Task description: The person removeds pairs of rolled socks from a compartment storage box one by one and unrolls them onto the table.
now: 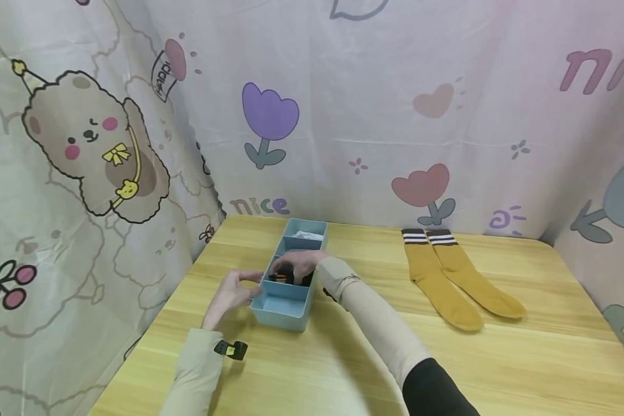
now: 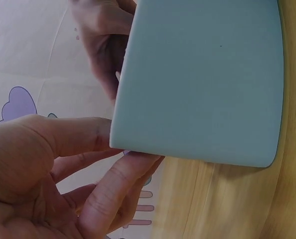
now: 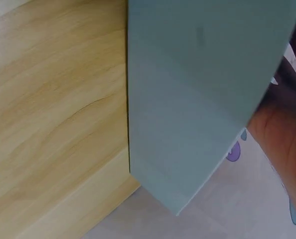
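A long, pale blue divided box [image 1: 279, 321] stands on the left part of the table, its compartments in a row. My left hand [image 1: 233, 290] is at its left wall near the front, thumb and fingers pinching the rim; the left wrist view shows this hand [image 2: 63, 169] at the corner of the box's end wall [image 2: 203, 84]. My right hand [image 1: 300, 263] reaches down into a middle compartment, thumb and fingers around a black bundle [image 1: 287, 271] with a thin orange-brown stripe. The fingertips are partly hidden. In the right wrist view the box's side wall [image 3: 198, 99] covers most of that hand.
A white item [image 1: 308, 236] lies in the far compartment. Two mustard socks [image 1: 439, 283] with black-and-white striped cuffs lie flat on the right of the wooden table [image 1: 567, 352]. A printed cloth [image 1: 343, 115] hangs behind the table and at its sides.
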Demonstrator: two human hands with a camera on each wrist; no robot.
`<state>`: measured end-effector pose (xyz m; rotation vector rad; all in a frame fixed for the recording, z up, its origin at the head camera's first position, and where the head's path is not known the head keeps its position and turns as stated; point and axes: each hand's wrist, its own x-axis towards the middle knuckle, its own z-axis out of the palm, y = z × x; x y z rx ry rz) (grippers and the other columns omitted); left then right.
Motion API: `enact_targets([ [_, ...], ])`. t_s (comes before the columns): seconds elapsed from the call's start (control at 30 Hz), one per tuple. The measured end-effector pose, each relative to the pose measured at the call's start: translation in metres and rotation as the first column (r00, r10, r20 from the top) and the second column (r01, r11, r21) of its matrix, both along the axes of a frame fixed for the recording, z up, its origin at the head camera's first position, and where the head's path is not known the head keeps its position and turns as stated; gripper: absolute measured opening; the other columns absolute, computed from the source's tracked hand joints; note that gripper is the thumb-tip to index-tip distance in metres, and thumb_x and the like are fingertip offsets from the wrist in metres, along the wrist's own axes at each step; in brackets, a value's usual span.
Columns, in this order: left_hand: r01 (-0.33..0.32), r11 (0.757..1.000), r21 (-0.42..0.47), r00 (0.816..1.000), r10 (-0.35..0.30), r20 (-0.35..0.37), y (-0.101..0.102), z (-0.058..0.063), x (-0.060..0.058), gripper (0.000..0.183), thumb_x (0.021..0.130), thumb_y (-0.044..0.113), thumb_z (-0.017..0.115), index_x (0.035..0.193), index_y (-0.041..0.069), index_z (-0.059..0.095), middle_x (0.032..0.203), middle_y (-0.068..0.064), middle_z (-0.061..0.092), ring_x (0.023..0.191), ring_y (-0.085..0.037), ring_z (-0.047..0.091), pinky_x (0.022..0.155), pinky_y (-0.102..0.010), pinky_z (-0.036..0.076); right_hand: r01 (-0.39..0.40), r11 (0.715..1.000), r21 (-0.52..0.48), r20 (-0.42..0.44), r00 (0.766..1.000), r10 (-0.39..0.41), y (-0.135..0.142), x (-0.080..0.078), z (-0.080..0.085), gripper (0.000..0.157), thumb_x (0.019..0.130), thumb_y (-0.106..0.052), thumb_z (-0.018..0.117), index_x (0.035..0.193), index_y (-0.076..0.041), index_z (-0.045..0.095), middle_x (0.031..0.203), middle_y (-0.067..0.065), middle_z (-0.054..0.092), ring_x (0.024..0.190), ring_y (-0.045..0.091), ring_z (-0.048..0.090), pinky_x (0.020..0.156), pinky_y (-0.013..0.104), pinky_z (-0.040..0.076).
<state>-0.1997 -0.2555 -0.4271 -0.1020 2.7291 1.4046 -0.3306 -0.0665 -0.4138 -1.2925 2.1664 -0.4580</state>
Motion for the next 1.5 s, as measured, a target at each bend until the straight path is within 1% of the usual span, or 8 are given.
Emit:
enact_targets([
  [0.17, -0.007, 1.0, -0.008, 1.0, 0.007, -0.004, 0.0, 0.0, -0.001, 0.044, 0.089, -0.001, 0.067, 0.133, -0.002, 0.062, 0.125, -0.027, 0.067, 0.063, -0.017, 0.067, 0.06, -0.026, 0.057, 0.009, 1.0, 0.019, -0.118, 0.993, -0.007, -0.003, 0.001, -0.009, 0.068, 0.078, 0.013, 0.068, 0.139, -0.017, 0.059, 0.145, 0.004, 0.058, 0.125, 0.016, 0.051, 0.105, 0.025, 0.043],
  [0.4, -0.031, 0.999, 0.018, 0.999, 0.031, 0.008, 0.0, -0.001, 0.0, 0.054, 0.089, 0.0, 0.067, 0.142, -0.001, 0.054, 0.129, -0.027, 0.065, 0.084, -0.025, 0.073, 0.069, -0.032, 0.062, 0.021, 1.0, -0.02, -0.207, 0.978, -0.024, -0.005, 0.005, -0.012, 0.049, 0.083, 0.007, 0.067, 0.126, -0.016, 0.068, 0.128, 0.002, 0.066, 0.109, 0.014, 0.052, 0.102, 0.028, 0.046],
  [0.57, -0.033, 0.999, 0.034, 0.999, 0.032, 0.003, 0.0, -0.001, 0.0, 0.059, 0.089, -0.001, 0.068, 0.145, -0.001, 0.049, 0.128, -0.028, 0.065, 0.086, -0.03, 0.073, 0.07, -0.033, 0.062, 0.016, 0.998, -0.055, -0.226, 0.974, -0.028, -0.003, 0.006, -0.012, 0.047, 0.083, 0.006, 0.066, 0.126, -0.014, 0.069, 0.128, 0.002, 0.068, 0.113, 0.015, 0.056, 0.106, 0.029, 0.047],
  [0.8, -0.045, 0.999, 0.02, 0.999, 0.045, 0.002, -0.002, 0.0, 0.0, 0.064, 0.087, -0.002, 0.07, 0.147, -0.001, 0.046, 0.126, -0.029, 0.066, 0.08, -0.029, 0.073, 0.068, -0.034, 0.062, 0.011, 0.981, -0.192, -0.173, 0.984, -0.045, 0.005, 0.006, 0.003, 0.049, 0.084, 0.007, 0.068, 0.13, -0.009, 0.065, 0.134, 0.009, 0.066, 0.121, 0.021, 0.06, 0.111, 0.036, 0.047],
  [0.93, -0.037, 0.999, 0.014, 0.999, 0.038, -0.011, -0.004, -0.001, 0.0, 0.065, 0.086, -0.003, 0.07, 0.147, -0.002, 0.046, 0.125, -0.029, 0.066, 0.08, -0.03, 0.074, 0.069, -0.035, 0.062, 0.036, 0.955, -0.294, -0.143, 0.986, -0.082, 0.018, 0.004, 0.016, 0.05, 0.085, 0.007, 0.067, 0.132, -0.009, 0.064, 0.135, 0.011, 0.065, 0.123, 0.024, 0.06, 0.111, 0.039, 0.048],
  [1.17, -0.031, 1.0, 0.004, 0.999, 0.031, -0.034, -0.006, -0.001, 0.003, 0.064, 0.086, -0.005, 0.07, 0.146, -0.003, 0.047, 0.123, -0.03, 0.066, 0.081, -0.03, 0.073, 0.068, -0.034, 0.062, 0.096, 0.906, -0.413, -0.012, 0.994, -0.111, 0.052, 0.003, 0.033, 0.054, 0.083, 0.01, 0.064, 0.134, -0.007, 0.062, 0.144, 0.015, 0.059, 0.131, 0.031, 0.056, 0.115, 0.044, 0.045],
  [1.37, -0.03, 0.998, -0.055, 0.999, 0.028, -0.035, -0.005, 0.004, 0.006, 0.067, 0.085, -0.002, 0.071, 0.147, -0.003, 0.045, 0.126, -0.03, 0.065, 0.081, -0.033, 0.072, 0.068, -0.033, 0.06, 0.164, 0.895, -0.414, 0.061, 0.986, -0.153, 0.087, 0.001, 0.03, 0.057, 0.08, 0.012, 0.062, 0.133, -0.009, 0.064, 0.139, 0.014, 0.062, 0.118, 0.025, 0.06, 0.105, 0.038, 0.05],
  [1.5, -0.063, 0.981, -0.183, 0.987, 0.035, -0.156, 0.009, 0.007, 0.003, 0.07, 0.081, 0.0, 0.074, 0.145, -0.003, 0.047, 0.13, -0.029, 0.063, 0.1, -0.041, 0.069, 0.081, -0.044, 0.06, 0.183, 0.906, -0.381, 0.051, 0.983, -0.177, 0.113, -0.001, 0.015, 0.057, 0.078, 0.011, 0.063, 0.13, -0.011, 0.066, 0.131, 0.013, 0.067, 0.112, 0.022, 0.061, 0.101, 0.036, 0.051],
])
